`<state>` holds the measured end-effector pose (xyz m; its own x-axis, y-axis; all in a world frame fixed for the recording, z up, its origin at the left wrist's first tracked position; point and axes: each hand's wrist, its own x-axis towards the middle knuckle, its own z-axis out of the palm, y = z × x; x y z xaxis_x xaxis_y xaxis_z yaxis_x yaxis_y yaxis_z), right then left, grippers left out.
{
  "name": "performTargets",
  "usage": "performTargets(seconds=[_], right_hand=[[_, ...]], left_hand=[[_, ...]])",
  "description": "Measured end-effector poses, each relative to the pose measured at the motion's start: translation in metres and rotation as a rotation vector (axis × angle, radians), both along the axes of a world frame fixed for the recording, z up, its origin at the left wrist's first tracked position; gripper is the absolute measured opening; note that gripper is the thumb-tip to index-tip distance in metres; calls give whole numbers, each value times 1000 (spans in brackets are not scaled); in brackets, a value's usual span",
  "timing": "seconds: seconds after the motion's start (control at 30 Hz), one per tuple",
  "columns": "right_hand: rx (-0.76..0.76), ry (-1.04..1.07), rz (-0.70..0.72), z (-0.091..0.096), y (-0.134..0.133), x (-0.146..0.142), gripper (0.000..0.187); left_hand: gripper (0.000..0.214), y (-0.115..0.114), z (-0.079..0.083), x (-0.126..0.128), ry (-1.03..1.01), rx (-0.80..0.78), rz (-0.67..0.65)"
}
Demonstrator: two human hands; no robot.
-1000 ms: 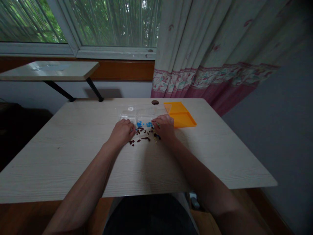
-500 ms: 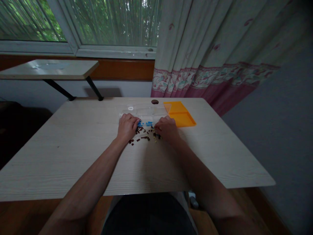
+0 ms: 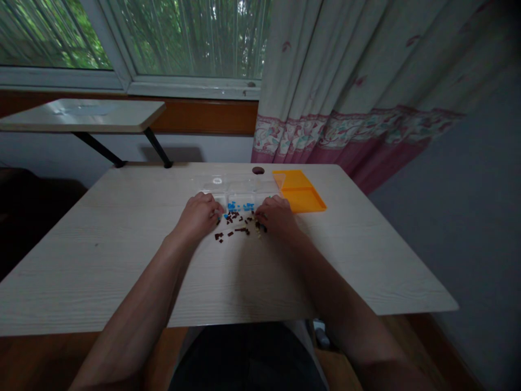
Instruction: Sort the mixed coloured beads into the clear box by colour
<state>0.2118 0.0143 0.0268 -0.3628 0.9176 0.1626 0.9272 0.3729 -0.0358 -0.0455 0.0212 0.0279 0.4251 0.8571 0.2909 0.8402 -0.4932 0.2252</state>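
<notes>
Small dark brown pieces [image 3: 230, 234] lie scattered on the table between my hands, with a few pale yellow pieces [image 3: 258, 232] at their right. Behind them, a clear plastic compartment box [image 3: 240, 187] holds small blue pieces [image 3: 248, 206] in its front part. My left hand [image 3: 200, 216] is at the box's front left, its fingers curled together beside a few blue and dark bits; what they pinch is too small to make out. My right hand [image 3: 275, 215] is bent over the right end of the pile, fingertips closed among dark and yellow pieces; their contents are hidden.
An orange open tray or lid [image 3: 303, 198] lies right of the clear box. Behind it is the cable hole [image 3: 258, 170] in the table [image 3: 134, 260]. A raised shelf [image 3: 101, 114] on black legs stands at the back left. A curtain [image 3: 325, 108] hangs behind the table.
My left hand has moved left and slightly toward me, away from the blue pieces, uncovering more of them and of the box. My right hand has stayed nearly in place.
</notes>
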Motion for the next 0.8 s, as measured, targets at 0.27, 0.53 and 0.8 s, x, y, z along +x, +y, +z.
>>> performTargets(seconds=[0.27, 0.53, 0.8], right_hand=[[-53, 40, -27, -3, 1, 2, 15], [-62, 33, -21, -2, -1, 4, 18], [-42, 87, -53, -1, 0, 7, 17]], left_hand=[[19, 1, -7, 1, 93, -29, -34], [20, 1, -8, 1, 102, -33, -10], [18, 4, -3, -17, 118, -67, 38]])
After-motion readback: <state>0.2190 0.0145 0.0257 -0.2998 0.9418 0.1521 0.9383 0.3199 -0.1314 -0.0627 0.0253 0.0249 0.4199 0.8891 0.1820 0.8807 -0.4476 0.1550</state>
